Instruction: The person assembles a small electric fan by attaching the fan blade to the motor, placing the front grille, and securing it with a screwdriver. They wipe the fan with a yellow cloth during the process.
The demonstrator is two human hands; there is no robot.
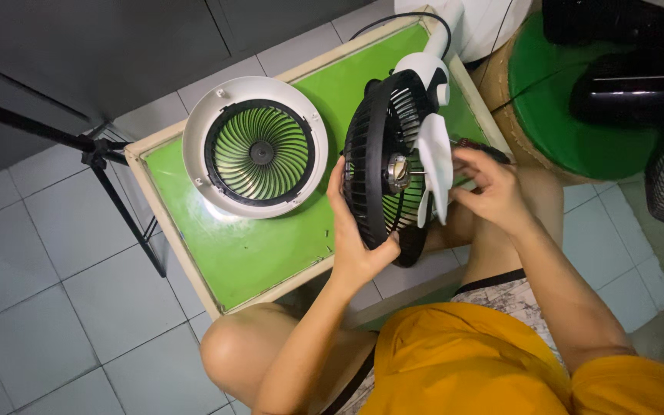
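A small fan stands on the green table (255,261), its black rear grille (374,154) upright and edge-on. My left hand (355,238) grips the lower rim of that grille. A white fan blade (433,165) sits on the metal motor shaft (398,170) in front of the grille. My right hand (489,188) holds the blade's right side, with a thin dark tool partly showing behind the fingers. The fan's white motor housing (432,73) rises behind the grille. The white front cover with a black spiral grille (255,146) lies flat on the table to the left.
A black tripod (109,177) stands on the tiled floor at the left. A round green stool (578,115) with black fan parts (624,77) is at the right. A dark cable (393,19) runs over the table's far edge. My bare knees are under the table's near edge.
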